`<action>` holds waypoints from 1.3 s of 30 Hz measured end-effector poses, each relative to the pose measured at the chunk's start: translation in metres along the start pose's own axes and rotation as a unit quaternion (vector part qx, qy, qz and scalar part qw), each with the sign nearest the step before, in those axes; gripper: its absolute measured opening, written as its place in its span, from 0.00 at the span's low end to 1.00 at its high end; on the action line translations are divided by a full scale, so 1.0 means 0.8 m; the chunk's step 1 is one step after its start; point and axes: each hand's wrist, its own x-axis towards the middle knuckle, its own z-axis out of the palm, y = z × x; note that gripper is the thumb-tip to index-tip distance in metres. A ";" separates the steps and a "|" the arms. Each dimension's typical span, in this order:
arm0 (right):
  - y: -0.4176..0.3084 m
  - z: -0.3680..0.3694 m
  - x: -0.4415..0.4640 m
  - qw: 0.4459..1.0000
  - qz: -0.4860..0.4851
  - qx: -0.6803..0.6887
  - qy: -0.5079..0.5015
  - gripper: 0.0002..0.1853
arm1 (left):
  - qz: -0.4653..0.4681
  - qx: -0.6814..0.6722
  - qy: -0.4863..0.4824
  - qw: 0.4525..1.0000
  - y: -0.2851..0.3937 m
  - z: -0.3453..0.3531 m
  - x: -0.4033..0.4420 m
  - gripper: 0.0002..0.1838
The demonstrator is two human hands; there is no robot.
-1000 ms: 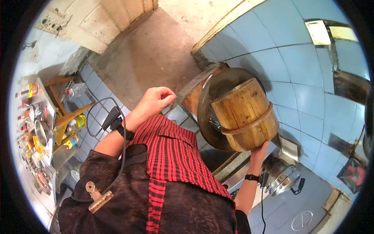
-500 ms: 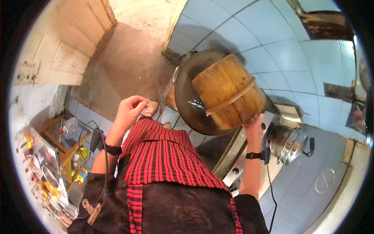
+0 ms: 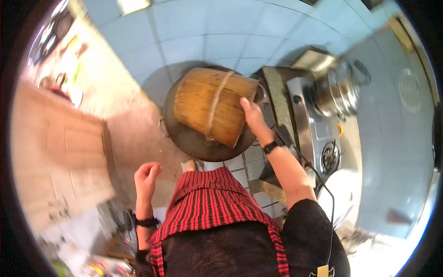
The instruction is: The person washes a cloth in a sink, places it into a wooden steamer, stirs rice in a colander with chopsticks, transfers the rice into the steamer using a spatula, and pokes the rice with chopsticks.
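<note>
Lg. dark wok [image 3: 189, 144] is mostly filled by hooped wooden bucket [image 3: 196, 99], laid tilted on its side; bucket's inside hidden. To the R, steel pot [image 3: 336, 96] is seen, contents can't be told. Bucket's edge is clamped by R hand [image 3: 253, 119], thumb outside; L hand [image 3: 146, 179] is held apart from it, loosely curled, thumb near fingertips.

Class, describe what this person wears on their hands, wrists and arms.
The left hand and right hand wear no gloves. A black left band and right band circle the wrists. A thin dark cable trails from beside the right band. The right sleeve is short and black; the left sleeve is dark too.
</note>
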 end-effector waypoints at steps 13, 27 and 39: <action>0.003 0.086 -0.129 0.981 -0.045 -0.093 0.161 0.22 | -0.023 0.063 -0.048 0.997 0.055 0.053 -0.032 0.09; 0.011 0.016 0.081 0.990 0.055 -0.119 0.058 0.33 | -0.039 0.080 -0.022 0.996 0.070 0.063 -0.056 0.09; 0.009 0.025 -0.112 0.993 -0.022 -0.111 0.018 0.21 | -0.030 0.064 -0.017 0.997 0.062 0.039 -0.053 0.09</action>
